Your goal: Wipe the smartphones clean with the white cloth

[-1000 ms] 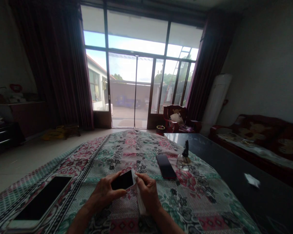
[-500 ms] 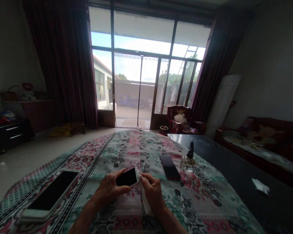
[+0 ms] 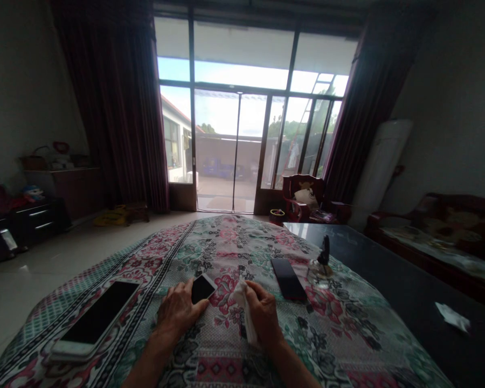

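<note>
My left hand [image 3: 178, 308] is closed around a small white-edged smartphone [image 3: 202, 289], its dark screen turned up, low over the patterned cloth. In my right hand [image 3: 262, 312] is a crumpled white tissue [image 3: 242, 299], pinched between thumb and fingers and hanging down along the palm. A gap separates the tissue from the phone. Left of my hands lies a larger white-framed smartphone [image 3: 99, 312], with a dark screen. To the right rests a dark smartphone [image 3: 288, 278], and beyond it stands a clear spray bottle [image 3: 321, 268] with a black nozzle.
A floral cloth [image 3: 214, 242] covers the surface in front of me. At the right a dark glossy table [image 3: 388, 285] carries another crumpled white tissue [image 3: 452, 317]. Farther off are a wooden armchair [image 3: 303, 194], a sofa [image 3: 440, 226] and a glass door [image 3: 226, 161].
The tissue has come away from the small phone's edge as my hands moved apart. My left hand has lowered the phone toward the cloth. The view has shifted slightly left.
</note>
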`<state>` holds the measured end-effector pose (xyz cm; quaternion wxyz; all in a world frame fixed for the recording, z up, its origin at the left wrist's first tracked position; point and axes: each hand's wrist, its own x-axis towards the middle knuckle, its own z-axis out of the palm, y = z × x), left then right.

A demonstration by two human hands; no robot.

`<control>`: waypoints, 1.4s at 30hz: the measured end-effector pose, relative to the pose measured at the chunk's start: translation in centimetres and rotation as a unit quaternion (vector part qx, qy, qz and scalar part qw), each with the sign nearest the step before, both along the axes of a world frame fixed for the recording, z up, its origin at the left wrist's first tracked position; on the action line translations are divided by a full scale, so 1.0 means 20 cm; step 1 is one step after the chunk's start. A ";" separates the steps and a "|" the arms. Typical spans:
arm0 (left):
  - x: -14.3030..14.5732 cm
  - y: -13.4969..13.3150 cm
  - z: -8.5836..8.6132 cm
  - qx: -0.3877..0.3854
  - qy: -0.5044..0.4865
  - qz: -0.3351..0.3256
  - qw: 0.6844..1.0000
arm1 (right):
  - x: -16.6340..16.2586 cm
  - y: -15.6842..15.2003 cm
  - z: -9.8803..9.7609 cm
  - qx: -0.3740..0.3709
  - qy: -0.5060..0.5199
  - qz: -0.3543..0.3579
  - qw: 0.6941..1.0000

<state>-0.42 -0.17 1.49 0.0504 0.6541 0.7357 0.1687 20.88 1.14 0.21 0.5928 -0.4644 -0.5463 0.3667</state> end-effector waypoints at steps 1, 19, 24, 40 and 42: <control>0.00 0.00 0.00 0.000 0.010 0.019 1.000 | 0.01 0.01 0.00 0.005 0.003 -0.012 1.000; -0.09 -0.03 0.00 -0.075 0.007 -0.164 0.984 | 0.03 0.04 -0.04 0.028 -0.032 -0.029 0.999; 0.06 -0.07 0.03 -0.074 0.011 -0.243 0.967 | 0.05 0.06 -0.04 0.023 -0.025 -0.048 0.998; 0.14 -0.05 0.09 -0.065 0.061 -0.295 0.951 | 0.08 0.08 -0.02 0.032 -0.043 -0.080 0.995; 0.14 -0.06 0.08 -0.073 0.059 -0.295 0.951 | 0.08 0.08 -0.02 0.028 -0.044 -0.075 0.996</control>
